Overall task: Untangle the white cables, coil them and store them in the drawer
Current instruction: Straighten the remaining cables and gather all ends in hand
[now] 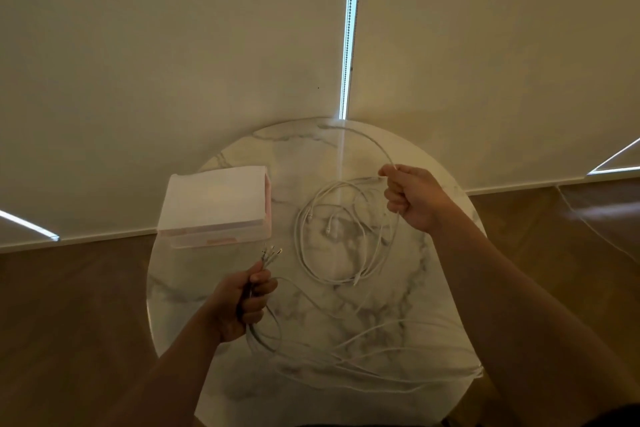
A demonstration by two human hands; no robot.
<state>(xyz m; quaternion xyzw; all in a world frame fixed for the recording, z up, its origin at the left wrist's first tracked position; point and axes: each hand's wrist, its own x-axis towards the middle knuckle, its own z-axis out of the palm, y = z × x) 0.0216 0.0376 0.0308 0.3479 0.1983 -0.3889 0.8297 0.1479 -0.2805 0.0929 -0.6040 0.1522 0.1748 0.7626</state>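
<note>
White cables (341, 239) lie in a loose tangle on the round marble bench (367, 319), their main loops gathered right of the bench's middle, with long strands trailing across its near edge. The left hand (242, 305) is fisted around a bundle of several cable ends near the left edge of the bench, the connector tips (272, 251) sticking up out of the fist and pointing toward the drawer. The right hand (414, 196) is raised near the right edge, clenched on a single strand that arcs away toward the far edge and also drops down to the tangle. A small white drawer unit (214, 206) with a pinkish translucent front sits on the far left part of the bench, well apart from the tangle; its drawer looks shut
</note>
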